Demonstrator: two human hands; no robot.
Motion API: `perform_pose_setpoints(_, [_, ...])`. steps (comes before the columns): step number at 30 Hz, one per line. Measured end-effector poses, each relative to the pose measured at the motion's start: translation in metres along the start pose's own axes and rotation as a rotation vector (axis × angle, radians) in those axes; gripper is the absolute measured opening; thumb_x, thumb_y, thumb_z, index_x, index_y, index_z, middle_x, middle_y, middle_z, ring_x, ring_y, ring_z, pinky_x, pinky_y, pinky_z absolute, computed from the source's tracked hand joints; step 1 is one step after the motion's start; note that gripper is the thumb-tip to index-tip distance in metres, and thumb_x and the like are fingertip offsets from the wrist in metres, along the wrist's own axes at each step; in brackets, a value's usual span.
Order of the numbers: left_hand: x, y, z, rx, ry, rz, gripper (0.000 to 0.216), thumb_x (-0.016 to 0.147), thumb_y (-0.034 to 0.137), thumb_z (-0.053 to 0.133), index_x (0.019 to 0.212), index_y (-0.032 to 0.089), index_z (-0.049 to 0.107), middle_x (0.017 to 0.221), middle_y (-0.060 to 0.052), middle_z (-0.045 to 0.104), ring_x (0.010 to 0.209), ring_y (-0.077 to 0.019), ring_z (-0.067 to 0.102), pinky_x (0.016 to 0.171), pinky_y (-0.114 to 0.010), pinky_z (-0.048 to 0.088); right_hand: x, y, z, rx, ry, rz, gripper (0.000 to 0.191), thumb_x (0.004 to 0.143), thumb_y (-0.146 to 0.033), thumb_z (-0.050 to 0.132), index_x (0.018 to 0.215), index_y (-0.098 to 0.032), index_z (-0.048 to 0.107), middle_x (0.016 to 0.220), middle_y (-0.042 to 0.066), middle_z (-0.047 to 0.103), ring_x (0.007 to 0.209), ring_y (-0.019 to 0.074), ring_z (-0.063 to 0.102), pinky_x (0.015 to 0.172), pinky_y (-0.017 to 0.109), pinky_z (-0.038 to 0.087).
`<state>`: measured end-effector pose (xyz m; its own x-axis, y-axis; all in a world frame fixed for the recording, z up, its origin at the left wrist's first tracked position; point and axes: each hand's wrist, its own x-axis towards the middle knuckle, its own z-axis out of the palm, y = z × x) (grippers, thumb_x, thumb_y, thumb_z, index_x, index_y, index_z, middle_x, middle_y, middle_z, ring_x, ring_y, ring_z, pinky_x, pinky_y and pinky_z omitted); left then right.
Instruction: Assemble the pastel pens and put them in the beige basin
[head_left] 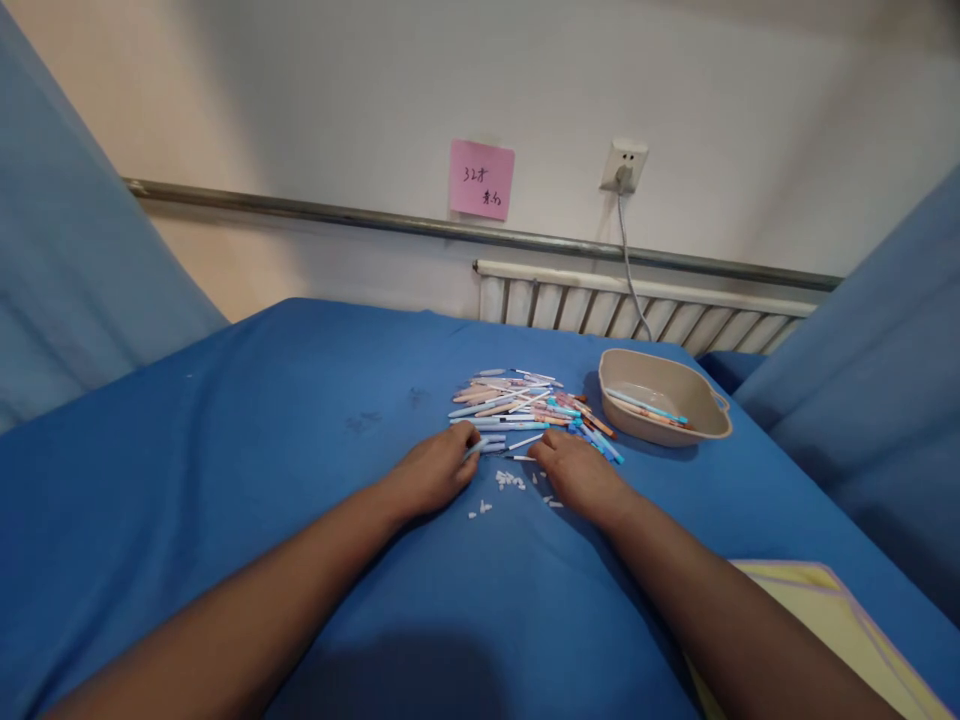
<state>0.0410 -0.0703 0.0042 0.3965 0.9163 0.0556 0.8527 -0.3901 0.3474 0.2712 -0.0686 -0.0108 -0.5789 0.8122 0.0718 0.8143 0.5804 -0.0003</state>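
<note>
My left hand is closed around a light blue pen barrel, at the near edge of a pile of pen parts. Facing it, my right hand pinches a thin white pen refill, whose dark tip points left toward the barrel. The pile of pen parts holds blue and peach barrels, white refills and blue and orange pieces. Small white plastic pieces lie scattered on the blue cloth between and below my hands. My fingers partly cover what they grip.
A beige plastic basin at the right holds a few pens. Blue cloth covers the table. A yellow folded item lies near my right forearm. Behind are a radiator, a plugged socket and blue curtains.
</note>
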Motion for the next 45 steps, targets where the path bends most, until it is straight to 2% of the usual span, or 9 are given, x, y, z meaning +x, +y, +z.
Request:
perform_pose_setpoints(4, [0.003,0.004,0.001,-0.026,0.014,-0.065,0.016,0.085,0.033,0.045,0.094,0.020,0.048,0.080,-0.003,0.060,0.068,-0.0182,0.057,0.058,-0.026,0.039,0.001,0.002,0.001,0.047,-0.002,0.001,0.023,0.089,-0.013,0.044,0.106,-0.021,0.058,0.100,0.007,0.057,0.092,0.0192,0.052,0.077,0.027,0.036])
perform_pose_setpoints(11, [0.005,0.001,0.003,-0.054,0.076,-0.077,0.014,0.085,0.031,0.046,0.093,0.020,0.047,0.080,-0.002,0.060,0.069,-0.0174,0.057,0.059,-0.025,0.038,0.003,-0.002,0.001,0.100,-0.002,-0.017,0.021,0.092,-0.016,0.043,0.106,-0.019,0.058,0.100,0.008,0.057,0.094,0.0191,0.051,0.077,0.027,0.037])
perform_pose_setpoints(27, [0.000,0.006,0.001,-0.098,0.073,-0.078,0.017,0.085,0.032,0.049,0.096,0.020,0.051,0.089,-0.006,0.067,0.075,-0.0197,0.061,0.061,-0.026,0.038,0.006,-0.009,0.012,0.185,0.094,-0.072,0.022,0.092,-0.015,0.042,0.107,-0.020,0.058,0.099,0.007,0.057,0.091,0.0174,0.052,0.077,0.027,0.036])
perform_pose_setpoints(33, [0.001,0.004,0.000,-0.141,0.049,-0.078,0.018,0.083,0.033,0.050,0.094,0.019,0.052,0.083,-0.004,0.068,0.070,-0.0193,0.061,0.059,-0.025,0.037,0.009,-0.013,0.016,0.212,0.116,-0.113,0.019,0.092,-0.017,0.044,0.104,-0.019,0.059,0.097,0.007,0.057,0.090,0.0176,0.051,0.078,0.028,0.037])
perform_pose_setpoints(41, [0.000,0.003,-0.004,-0.345,0.113,-0.084,0.018,0.084,0.035,0.048,0.091,0.019,0.051,0.078,-0.003,0.068,0.069,-0.0183,0.061,0.061,-0.026,0.039,0.008,-0.011,0.023,0.292,0.178,-0.121,0.018,0.091,-0.017,0.046,0.105,-0.019,0.058,0.096,0.007,0.057,0.089,0.0173,0.053,0.078,0.027,0.040])
perform_pose_setpoints(45, [0.001,0.002,-0.007,-0.424,0.201,-0.106,0.018,0.082,0.034,0.049,0.090,0.018,0.052,0.077,-0.001,0.065,0.067,-0.0163,0.057,0.061,-0.025,0.040,0.006,-0.011,0.025,0.366,0.243,-0.127,0.018,0.092,-0.017,0.045,0.105,-0.019,0.058,0.096,0.007,0.058,0.091,0.0180,0.054,0.079,0.029,0.042])
